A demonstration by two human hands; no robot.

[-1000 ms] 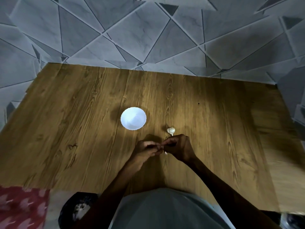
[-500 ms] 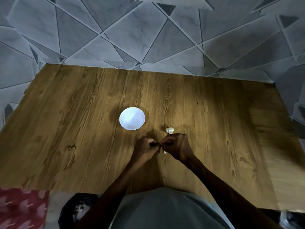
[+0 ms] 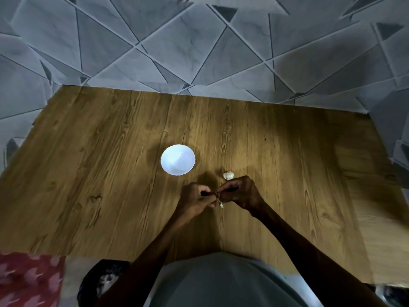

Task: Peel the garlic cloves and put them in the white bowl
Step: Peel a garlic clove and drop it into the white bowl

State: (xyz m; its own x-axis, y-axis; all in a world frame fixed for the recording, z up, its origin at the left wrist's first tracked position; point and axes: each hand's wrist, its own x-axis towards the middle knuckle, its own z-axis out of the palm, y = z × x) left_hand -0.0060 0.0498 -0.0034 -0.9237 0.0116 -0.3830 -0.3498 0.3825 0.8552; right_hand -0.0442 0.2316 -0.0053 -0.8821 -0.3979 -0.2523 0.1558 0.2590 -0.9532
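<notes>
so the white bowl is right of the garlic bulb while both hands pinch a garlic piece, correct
No. The head view shows the white bowl left of the garlic bulb, not right. The left hand and right hand do pinch a garlic piece between them.

Over the brown wood-grain bench (image 3: 110, 173), the left hand (image 3: 194, 200) and right hand (image 3: 240, 192) meet fingertip to fingertip, pinching a small pale garlic piece (image 3: 221, 205) that is mostly hidden. A whitish garlic bulb (image 3: 228, 175) lies just beyond the right hand, and a round white bowl (image 3: 177, 159) stands nearby to its left.
</notes>
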